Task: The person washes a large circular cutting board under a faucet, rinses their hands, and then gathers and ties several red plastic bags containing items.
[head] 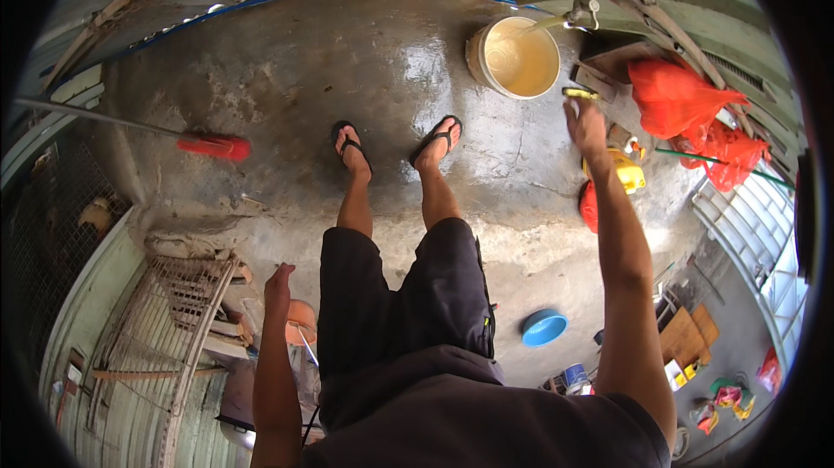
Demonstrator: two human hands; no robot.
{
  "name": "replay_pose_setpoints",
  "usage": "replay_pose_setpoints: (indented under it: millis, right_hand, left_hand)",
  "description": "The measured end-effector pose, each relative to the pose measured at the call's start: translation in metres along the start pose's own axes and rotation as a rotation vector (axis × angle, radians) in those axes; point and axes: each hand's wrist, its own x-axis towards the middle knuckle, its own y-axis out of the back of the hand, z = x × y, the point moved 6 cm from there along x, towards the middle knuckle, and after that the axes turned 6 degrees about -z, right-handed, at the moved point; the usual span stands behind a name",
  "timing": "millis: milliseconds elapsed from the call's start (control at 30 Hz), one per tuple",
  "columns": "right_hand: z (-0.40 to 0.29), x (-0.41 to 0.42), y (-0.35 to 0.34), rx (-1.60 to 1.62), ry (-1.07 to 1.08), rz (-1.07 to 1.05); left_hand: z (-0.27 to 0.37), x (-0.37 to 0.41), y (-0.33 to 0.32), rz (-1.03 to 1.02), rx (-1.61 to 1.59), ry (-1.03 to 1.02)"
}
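My right hand (586, 126) is stretched out towards a yellow-green brush-like item (581, 94), just beyond its fingertips; whether they touch I cannot tell. Left of it stands a white plastic bucket (479, 60) with yellowish liquid inside, and water runs into it from a wall tap (584, 10). A yellow plastic jug (627, 171) stands beside my right forearm. My left hand (278, 282) hangs at my left side, above an orange basin, with nothing seen in it. Its fingers are too foreshortened to read.
A red broom head (214, 146) rests on the wet concrete floor at the left. Red plastic bags (671, 93) lie along the right wall. A blue basin (545, 328) sits right of my legs, and a wire rack (163, 337) stands at the lower left. An orange basin (301, 322) is near my left forearm.
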Motion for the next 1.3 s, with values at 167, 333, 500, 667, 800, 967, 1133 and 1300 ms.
replay_pose_setpoints:
  millis: [167,333,500,667,800,967,1133,1300]
  right_hand:
    - [-0.001,-0.112,-0.061,0.132,-0.063,-0.205]
    - [-0.024,-0.199,-0.050,0.263,-0.129,-0.124]
    - [-0.060,-0.245,-0.012,0.463,-0.169,0.005]
    - [-0.111,-0.271,0.038,0.295,-0.114,0.156]
    - [-0.124,-0.302,0.025,0.542,-0.400,0.048]
    - [-0.122,-0.352,-0.026,0.465,-0.445,0.032]
    - [-0.109,-0.403,-0.077,0.968,-0.669,-0.131]
    - [-0.124,-0.421,-0.055,1.058,-0.806,-0.145]
  left_hand:
    - [0.003,0.000,-0.008,-0.091,-0.004,0.017]
    - [0.035,-0.002,-0.011,-0.014,0.157,-0.139]
    - [0.068,0.012,0.009,0.012,0.131,-0.242]
    - [0.101,0.011,0.038,-0.111,0.180,-0.374]
    - [0.107,-0.001,0.066,-0.198,-0.076,-0.241]
    - [0.103,0.004,0.095,-0.236,-0.068,-0.368]
    - [0.074,0.006,0.108,-0.263,-0.019,-0.323]
    - [0.067,-0.012,0.119,-0.204,0.003,-0.327]
